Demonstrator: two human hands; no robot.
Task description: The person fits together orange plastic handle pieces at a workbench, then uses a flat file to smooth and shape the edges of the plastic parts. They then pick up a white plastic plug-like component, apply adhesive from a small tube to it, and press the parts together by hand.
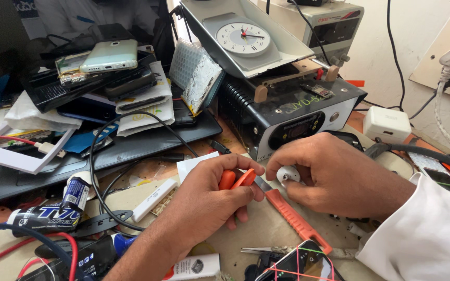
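My left hand [209, 200] is closed around an orange-handled tool [236, 179] at the middle of the workbench. My right hand [334, 174], in a white sleeve, pinches a small round white part [288, 174] between thumb and fingers, right beside the tool's tip. An orange utility knife [295, 221] lies on the bench under both hands, its metal blade pointing up toward the white part. Whether the blade touches the part I cannot tell.
A black machine with a display [298, 122] stands just behind the hands, a tray with a clock [243, 39] on top. Stacked phones [110, 57] and a laptop [131, 148] sit left. Batteries [42, 216], tweezers [264, 251], a cracked phone [298, 266] and a white charger [386, 124] lie around.
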